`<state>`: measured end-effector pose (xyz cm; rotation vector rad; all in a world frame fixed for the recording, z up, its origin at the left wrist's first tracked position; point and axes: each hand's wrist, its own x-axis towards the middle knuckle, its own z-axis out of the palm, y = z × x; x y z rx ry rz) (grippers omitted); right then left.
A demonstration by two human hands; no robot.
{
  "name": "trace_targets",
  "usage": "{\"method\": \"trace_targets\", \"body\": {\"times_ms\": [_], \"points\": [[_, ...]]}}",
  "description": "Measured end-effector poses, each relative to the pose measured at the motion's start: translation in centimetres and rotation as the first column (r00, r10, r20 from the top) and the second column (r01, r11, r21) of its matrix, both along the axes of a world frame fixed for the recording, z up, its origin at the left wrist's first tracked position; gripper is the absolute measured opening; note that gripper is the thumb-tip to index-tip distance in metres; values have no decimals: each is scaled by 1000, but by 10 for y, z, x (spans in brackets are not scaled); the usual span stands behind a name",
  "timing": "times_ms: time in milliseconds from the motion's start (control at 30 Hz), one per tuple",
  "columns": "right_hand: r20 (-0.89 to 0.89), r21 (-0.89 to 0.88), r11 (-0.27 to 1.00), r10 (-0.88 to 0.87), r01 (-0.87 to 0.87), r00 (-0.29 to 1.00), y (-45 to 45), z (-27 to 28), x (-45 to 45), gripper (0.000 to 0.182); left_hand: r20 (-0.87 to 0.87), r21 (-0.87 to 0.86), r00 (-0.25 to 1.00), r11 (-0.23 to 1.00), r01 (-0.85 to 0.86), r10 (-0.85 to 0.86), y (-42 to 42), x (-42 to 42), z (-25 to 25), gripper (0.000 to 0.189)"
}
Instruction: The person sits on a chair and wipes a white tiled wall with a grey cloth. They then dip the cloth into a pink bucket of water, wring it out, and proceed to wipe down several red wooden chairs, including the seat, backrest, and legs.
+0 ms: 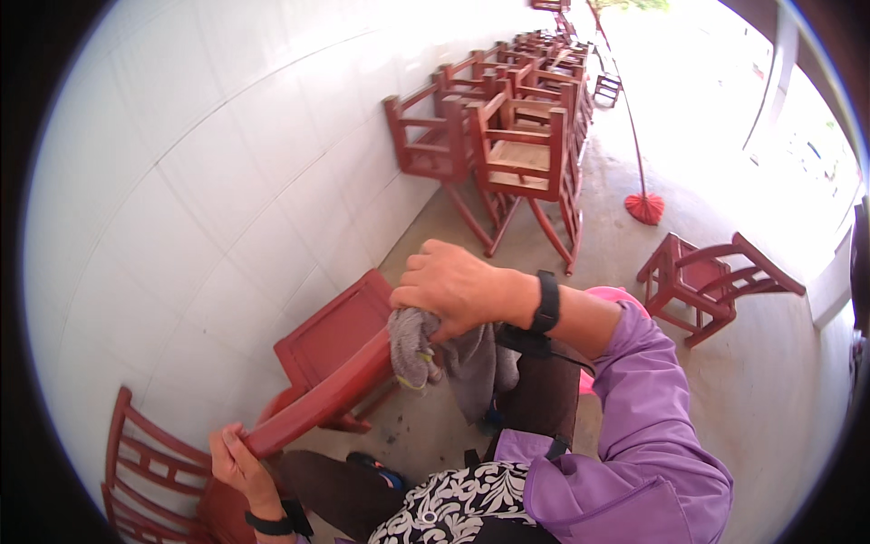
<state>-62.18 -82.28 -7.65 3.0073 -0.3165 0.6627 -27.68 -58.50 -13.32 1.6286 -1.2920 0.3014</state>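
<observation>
Right in front of me stands a red wooden chair (336, 333), its seat towards the wall and its top rail (319, 394) towards me. My left hand (238, 462) grips the near left end of that rail. At the rail's other end my right hand (448, 285) clutches a grey cloth (414, 343) against the wood. Part of the cloth hangs down below the hand, with a yellow-green edge showing. The fingertips of my right hand are partly hidden by the cloth. The chair's lower legs are mostly covered by the rail and my body.
Another red chair (156, 476) stands at the lower left. Upturned chairs (520, 143) are stacked along the tiled wall (204, 170). A red broom (644, 207) stands beyond them. One chair (707, 279) sits at the right, near a pink plastic object (615, 294) partly behind my arm.
</observation>
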Motion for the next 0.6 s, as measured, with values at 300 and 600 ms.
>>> {"method": "trace_targets", "body": {"times_ms": [300, 600], "points": [[-39, -8, 964, -267, 267, 963, -85, 6, -32, 46, 203, -109, 978, 991, 80, -56, -75, -72, 5, 23], [83, 12, 942, -335, 335, 939, -5, -14, -70, 40, -103, -76, 974, 978, 195, -203, -109, -31, -6, 30]]}}
